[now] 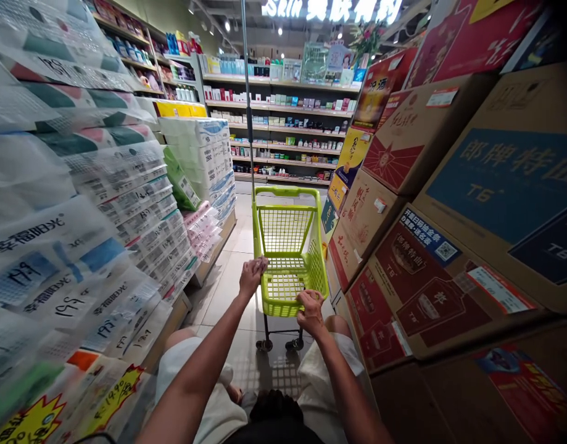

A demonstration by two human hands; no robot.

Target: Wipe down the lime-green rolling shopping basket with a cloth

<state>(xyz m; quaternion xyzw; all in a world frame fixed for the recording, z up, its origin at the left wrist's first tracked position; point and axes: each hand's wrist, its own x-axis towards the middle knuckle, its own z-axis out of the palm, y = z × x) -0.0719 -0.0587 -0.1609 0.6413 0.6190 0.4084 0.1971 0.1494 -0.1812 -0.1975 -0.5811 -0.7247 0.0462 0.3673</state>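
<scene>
A small yellow-green shopping cart (pixel 287 264) stands in the aisle in front of my legs. Its plastic basket has grid walls, and a thin tall pole (pixel 249 117) rises along its far left side. My left hand (pixel 252 276) is closed at the basket's left rim. A small pinkish patch shows at its fingertips, too unclear to name. My right hand (pixel 310 309) has its fingers curled over the near right corner of the rim. Below the basket, dark wheels (pixel 264 346) rest on the tiled floor.
Plastic-wrapped paper packs (pixel 126 203) are stacked along the left side. Cardboard cartons (pixel 389 139) form a high wall close on the right. Shelves (pixel 283 106) of small boxed goods cross the far end. Pale floor tiles (pixel 218 295) run between the stacks.
</scene>
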